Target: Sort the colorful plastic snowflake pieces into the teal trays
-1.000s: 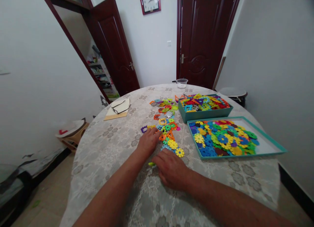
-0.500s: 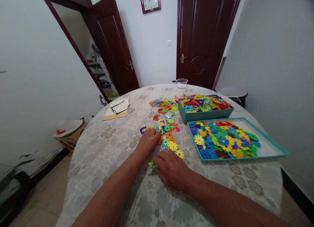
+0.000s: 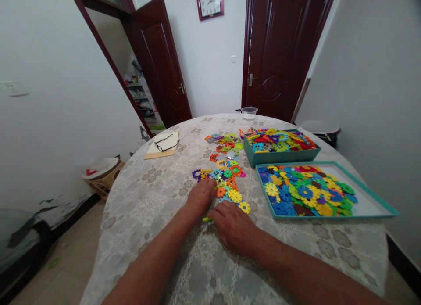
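A loose chain of colourful plastic interlocking pieces [image 3: 231,157] runs up the middle of the table. My left hand [image 3: 201,195] rests at its left side, fingers bent together at the pieces; what they grip is hidden. A lime-green piece [image 3: 219,181] lies by those fingertips, with an orange disc [image 3: 220,191] just below. My right hand [image 3: 234,226] is closed near the lower end of the chain. From its fingertips sticks out a small yellow-green piece [image 3: 207,219]. Two yellow notched discs, a larger disc [image 3: 234,195] and a smaller disc [image 3: 244,207], lie above this hand.
On the right, a teal box [image 3: 283,155] is heaped with pieces, and a shallow teal-rimmed tray [image 3: 371,202] holds many notched discs. Eyeglasses [image 3: 160,147] lie on a paper pad [image 3: 149,155] at the left. A clear plastic bowl [image 3: 249,112] stands at the far edge.
My left fingers have drawn together, uncovering the orange disc and more of the pieces above it. My right hand stays in nearly the same place. The view has shifted slightly left.
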### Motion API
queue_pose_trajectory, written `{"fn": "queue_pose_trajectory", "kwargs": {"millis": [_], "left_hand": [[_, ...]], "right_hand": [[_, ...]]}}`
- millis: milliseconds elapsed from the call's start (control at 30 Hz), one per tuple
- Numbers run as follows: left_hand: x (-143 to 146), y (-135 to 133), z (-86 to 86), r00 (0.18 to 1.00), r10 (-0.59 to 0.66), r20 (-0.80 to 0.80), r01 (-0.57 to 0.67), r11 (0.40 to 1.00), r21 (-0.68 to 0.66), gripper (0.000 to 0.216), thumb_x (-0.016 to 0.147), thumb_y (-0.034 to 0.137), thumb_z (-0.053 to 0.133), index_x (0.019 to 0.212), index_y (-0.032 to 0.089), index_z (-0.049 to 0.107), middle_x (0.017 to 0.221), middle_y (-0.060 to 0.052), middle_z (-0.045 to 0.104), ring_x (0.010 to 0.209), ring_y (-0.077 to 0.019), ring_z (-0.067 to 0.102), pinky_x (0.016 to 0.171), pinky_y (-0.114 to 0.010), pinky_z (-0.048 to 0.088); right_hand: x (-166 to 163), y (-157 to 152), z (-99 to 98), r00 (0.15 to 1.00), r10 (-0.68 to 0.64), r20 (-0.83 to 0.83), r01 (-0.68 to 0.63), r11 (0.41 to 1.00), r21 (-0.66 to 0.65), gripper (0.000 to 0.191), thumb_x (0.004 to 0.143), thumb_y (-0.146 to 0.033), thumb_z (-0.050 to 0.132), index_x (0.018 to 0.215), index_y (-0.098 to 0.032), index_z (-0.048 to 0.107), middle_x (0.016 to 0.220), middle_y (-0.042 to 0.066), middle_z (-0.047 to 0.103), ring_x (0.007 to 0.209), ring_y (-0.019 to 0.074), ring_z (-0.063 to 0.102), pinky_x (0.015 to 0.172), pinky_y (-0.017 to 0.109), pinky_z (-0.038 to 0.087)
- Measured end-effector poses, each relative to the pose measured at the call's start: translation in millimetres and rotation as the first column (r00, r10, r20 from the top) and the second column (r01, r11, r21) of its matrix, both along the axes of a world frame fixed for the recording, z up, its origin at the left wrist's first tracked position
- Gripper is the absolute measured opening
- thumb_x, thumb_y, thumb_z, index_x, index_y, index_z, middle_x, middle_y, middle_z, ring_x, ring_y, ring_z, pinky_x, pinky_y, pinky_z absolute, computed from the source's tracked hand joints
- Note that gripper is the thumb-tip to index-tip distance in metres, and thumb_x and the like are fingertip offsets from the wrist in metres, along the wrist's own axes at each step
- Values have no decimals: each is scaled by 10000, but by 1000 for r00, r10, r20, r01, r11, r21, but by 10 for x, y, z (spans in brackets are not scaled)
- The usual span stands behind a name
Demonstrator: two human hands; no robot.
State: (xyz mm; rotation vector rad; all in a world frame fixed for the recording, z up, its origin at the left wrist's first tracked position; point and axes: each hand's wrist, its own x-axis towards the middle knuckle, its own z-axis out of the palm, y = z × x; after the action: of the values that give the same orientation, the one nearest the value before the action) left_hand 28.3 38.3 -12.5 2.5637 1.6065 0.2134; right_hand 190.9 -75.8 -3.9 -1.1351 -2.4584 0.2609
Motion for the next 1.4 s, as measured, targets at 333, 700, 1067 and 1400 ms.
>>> {"fn": "queue_pose_trajectory", "kwargs": {"millis": [333, 700, 1067, 1400], "left_hand": [[-15, -44, 89, 996, -72, 55, 69, 997, 46, 302, 955, 256, 608, 1253, 267, 657, 1238, -72, 631, 1155, -222, 604, 947, -307, 493], [-45, -26, 136, 993, -41, 110, 42, 999, -12, 197, 884, 134, 539, 1048, 192, 632, 1075, -76, 647, 1017, -205, 607, 890, -306, 481], [-660, -496, 459, 690, 92, 718, 477, 689, -546, 205, 910, 349, 607, 1015, 174, 627, 848, 6, 597, 717, -121, 535, 660, -237, 447], [-676, -436, 380, 774, 76, 629, 297, 833, -467, 313, 942, 457, 591, 989, 169, 705, 801, -3, 650, 679, -125, 549, 644, -231, 437]], "right_hand": [[-22, 1, -43, 1000, 10, 21, -10, 1000, -8, 371, 915, -109, 553, 1265, -206, 624, 1133, 93, 643, 1080, 256, 519, 995, 411, 426], [50, 63, -42, 994, -36, -99, 38, 999, 22, 393, 892, -76, 533, 1268, -167, 603, 1163, 124, 648, 1139, 267, 540, 1060, 456, 449], [105, 72, -42, 977, -21, -212, 34, 998, 58, 464, 844, -23, 526, 1269, -196, 594, 1479, 156, 525, 1353, 281, 475, 1139, 511, 413], [76, 49, -171, 967, -46, -252, 66, 995, 73, 650, 882, -117, 532, 1512, -202, 401, 1387, 158, 601, 1278, 297, 543, 1096, 524, 452]]}}
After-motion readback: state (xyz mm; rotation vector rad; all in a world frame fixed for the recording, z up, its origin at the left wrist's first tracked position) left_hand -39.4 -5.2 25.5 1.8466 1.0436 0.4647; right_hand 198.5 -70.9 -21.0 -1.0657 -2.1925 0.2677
